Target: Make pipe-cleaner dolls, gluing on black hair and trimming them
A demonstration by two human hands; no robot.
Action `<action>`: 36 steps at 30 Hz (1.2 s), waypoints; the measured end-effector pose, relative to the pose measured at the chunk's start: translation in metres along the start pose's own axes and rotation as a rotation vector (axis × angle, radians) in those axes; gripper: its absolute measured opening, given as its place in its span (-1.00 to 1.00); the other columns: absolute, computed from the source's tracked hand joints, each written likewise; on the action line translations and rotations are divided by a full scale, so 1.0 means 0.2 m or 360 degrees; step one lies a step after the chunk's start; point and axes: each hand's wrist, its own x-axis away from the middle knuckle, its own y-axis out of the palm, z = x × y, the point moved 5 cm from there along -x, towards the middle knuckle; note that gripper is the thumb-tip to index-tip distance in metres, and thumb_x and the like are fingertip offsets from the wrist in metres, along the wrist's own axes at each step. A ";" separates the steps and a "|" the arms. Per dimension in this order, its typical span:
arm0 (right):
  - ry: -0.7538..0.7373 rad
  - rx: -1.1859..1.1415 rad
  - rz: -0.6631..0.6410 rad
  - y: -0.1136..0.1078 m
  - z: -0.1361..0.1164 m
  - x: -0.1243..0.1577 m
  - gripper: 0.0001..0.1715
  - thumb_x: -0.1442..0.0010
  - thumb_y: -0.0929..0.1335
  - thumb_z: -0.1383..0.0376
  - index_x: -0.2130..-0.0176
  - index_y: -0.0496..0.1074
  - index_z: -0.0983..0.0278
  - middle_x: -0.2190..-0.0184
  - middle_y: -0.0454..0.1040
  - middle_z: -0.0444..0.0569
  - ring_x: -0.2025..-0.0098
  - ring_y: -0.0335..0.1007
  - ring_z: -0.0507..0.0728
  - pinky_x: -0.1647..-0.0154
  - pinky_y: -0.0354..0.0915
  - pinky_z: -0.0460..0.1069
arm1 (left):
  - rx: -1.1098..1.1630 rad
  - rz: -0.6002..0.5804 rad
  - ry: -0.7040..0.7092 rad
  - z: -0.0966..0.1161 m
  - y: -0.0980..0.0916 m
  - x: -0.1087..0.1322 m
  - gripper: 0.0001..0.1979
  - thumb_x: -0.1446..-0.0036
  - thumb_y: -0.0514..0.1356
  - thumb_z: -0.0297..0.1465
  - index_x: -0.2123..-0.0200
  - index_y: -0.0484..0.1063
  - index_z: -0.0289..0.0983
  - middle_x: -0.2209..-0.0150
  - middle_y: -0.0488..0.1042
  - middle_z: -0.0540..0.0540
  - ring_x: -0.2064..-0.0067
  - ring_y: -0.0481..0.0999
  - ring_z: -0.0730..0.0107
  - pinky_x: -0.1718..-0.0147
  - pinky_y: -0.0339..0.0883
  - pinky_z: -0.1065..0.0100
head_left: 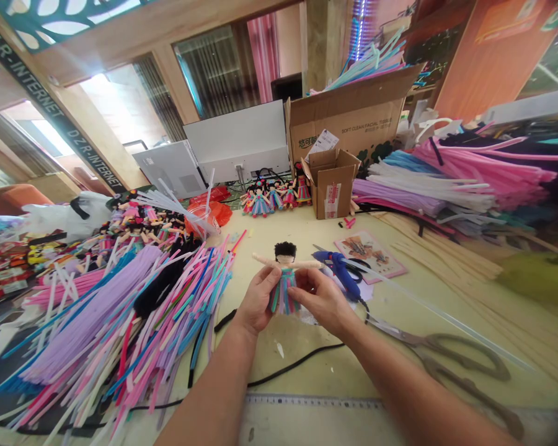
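Pipe cleaners (pixel 121 334) lie left of the central doll (pixel 285 272), a glue gun (pixel 346 275) and scissors (pixel 416 340) to its right. Behind it, more dolls (pixel 275 198) cluster left of a small cardboard box (pixel 322 192). A ruler (pixel 316 402) lies in front.

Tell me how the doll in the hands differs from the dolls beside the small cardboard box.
The held doll is gripped by the left hand and right hand; the grouped dolls rest on the table, untouched. The held doll is single, arms stretched sideways; the grouped dolls bunch closely together. Both show dark hair and colourful skirts.
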 end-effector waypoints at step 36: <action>0.0031 0.0197 -0.0054 -0.03 0.09 -0.04 -0.68 -0.13 0.40 0.07 0.29 0.42 0.29 0.41 0.48 -0.10 0.37 0.33 0.07 0.35 0.24 -0.03 | -0.0378 0.0104 0.0240 0.03 -0.03 -0.02 -0.63 0.10 0.41 -0.34 0.19 0.47 -0.34 0.29 0.54 -0.09 0.27 0.51 0.36 0.28 0.37 0.36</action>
